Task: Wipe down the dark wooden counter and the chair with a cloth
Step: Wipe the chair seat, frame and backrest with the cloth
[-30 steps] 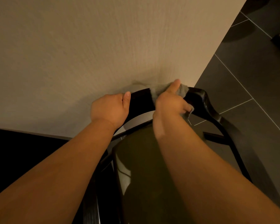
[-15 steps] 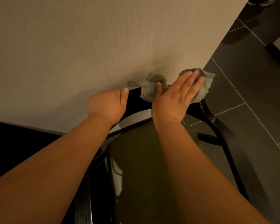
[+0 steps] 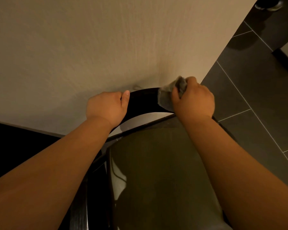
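A dark chair stands below me with its curved black backrest (image 3: 142, 103) against a pale wall and a glossy olive seat (image 3: 163, 176) nearer to me. My left hand (image 3: 107, 106) grips the left part of the backrest's top rail, thumb over the edge. My right hand (image 3: 194, 98) holds a bunched grey cloth (image 3: 170, 93) and presses it on the right part of the same rail. The cloth wraps over the rail's front face. The rail's right end is hidden under my hand.
A beige textured wall (image 3: 106, 47) fills the upper view just behind the chair. Dark grey floor tiles (image 3: 256, 100) lie to the right. A dark furniture leg (image 3: 284, 62) stands at the far right edge. A black surface (image 3: 15, 146) sits low on the left.
My right hand went from flat fingers over the spread cloth to a curled grip on the bunched cloth, and slid right along the rail. The left hand kept its grip.
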`<action>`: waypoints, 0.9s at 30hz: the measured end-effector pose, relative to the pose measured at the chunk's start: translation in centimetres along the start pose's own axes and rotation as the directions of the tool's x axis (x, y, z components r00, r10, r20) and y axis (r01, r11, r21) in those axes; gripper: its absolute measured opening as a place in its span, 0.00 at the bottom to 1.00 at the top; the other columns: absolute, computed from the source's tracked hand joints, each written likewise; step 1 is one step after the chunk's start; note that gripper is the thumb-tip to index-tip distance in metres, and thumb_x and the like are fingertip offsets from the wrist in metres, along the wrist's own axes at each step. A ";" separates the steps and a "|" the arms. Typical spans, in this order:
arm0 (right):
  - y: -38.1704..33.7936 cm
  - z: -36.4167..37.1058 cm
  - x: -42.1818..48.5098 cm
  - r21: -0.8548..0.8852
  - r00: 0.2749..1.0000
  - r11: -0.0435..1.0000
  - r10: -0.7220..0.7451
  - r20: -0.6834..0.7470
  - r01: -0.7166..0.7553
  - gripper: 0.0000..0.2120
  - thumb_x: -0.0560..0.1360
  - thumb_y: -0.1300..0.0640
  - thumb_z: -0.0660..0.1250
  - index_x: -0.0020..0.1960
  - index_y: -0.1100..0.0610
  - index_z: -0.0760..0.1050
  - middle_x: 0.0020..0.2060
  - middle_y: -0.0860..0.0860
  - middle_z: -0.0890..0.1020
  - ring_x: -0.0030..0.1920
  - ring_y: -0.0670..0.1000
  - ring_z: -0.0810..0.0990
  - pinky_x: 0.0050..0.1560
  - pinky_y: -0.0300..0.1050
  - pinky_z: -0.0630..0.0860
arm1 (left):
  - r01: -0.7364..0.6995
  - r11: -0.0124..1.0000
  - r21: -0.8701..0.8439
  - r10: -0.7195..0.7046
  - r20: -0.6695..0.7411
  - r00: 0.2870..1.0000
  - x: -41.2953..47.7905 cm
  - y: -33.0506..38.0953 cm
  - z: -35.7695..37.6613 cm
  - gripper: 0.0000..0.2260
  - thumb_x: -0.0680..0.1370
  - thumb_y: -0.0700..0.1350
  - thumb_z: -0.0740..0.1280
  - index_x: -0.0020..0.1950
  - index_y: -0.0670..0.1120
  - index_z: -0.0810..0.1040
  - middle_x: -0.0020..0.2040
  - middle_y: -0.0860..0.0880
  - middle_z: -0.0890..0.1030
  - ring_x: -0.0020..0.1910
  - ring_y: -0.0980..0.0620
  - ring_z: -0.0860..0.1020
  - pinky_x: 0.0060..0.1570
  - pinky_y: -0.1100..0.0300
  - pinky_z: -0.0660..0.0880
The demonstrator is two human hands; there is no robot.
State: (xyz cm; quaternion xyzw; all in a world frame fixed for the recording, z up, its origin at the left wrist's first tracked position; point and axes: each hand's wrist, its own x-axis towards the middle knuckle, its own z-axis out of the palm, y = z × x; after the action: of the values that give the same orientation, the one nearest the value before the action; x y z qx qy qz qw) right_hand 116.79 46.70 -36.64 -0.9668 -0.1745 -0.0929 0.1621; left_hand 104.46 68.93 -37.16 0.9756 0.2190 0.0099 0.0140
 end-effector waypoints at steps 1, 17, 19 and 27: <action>-0.9 0.2 0.4 -0.024 1.000 1.000 -0.011 0.014 0.011 0.19 0.82 0.39 0.58 0.56 0.55 0.72 0.38 0.52 0.78 0.38 0.57 0.76 0.44 0.52 0.72 | 0.002 1.000 0.009 -0.002 -0.004 1.000 0.0 0.0 0.0 0.29 0.85 0.62 0.42 0.39 0.50 0.75 0.31 0.50 0.72 0.30 0.49 0.70 0.32 0.56 0.65; 0.4 -0.2 1.0 0.087 0.989 0.996 -0.015 0.148 0.003 0.19 0.81 0.36 0.56 0.47 0.51 0.70 0.37 0.48 0.74 0.36 0.52 0.74 0.34 0.46 0.67 | 0.031 1.000 0.003 -0.031 -0.027 0.999 -0.3 0.2 0.3 0.27 0.87 0.60 0.46 0.37 0.49 0.73 0.30 0.48 0.73 0.29 0.47 0.71 0.31 0.56 0.64; 0.9 -0.4 1.3 0.057 0.973 0.996 -0.086 0.213 0.075 0.20 0.82 0.35 0.53 0.48 0.51 0.68 0.38 0.49 0.74 0.37 0.53 0.74 0.35 0.47 0.68 | 0.031 0.999 0.008 -0.031 -0.038 0.999 -0.3 0.2 0.3 0.28 0.87 0.60 0.45 0.36 0.49 0.72 0.30 0.48 0.72 0.29 0.46 0.71 0.31 0.55 0.64; 3.5 -0.5 0.1 0.400 0.965 0.886 0.163 0.203 -0.234 0.18 0.82 0.38 0.59 0.53 0.52 0.77 0.43 0.47 0.80 0.43 0.52 0.79 0.43 0.49 0.76 | 0.043 0.998 0.035 -0.041 -0.062 0.997 -0.2 0.2 0.4 0.27 0.86 0.62 0.43 0.36 0.51 0.69 0.29 0.49 0.70 0.29 0.43 0.70 0.32 0.54 0.64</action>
State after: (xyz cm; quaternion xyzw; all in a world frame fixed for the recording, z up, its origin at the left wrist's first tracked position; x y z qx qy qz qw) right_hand 118.06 43.48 -37.17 -0.9260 -0.1031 0.0439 0.3605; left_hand 104.40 68.64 -37.58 0.9701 0.2398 0.0354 -0.0104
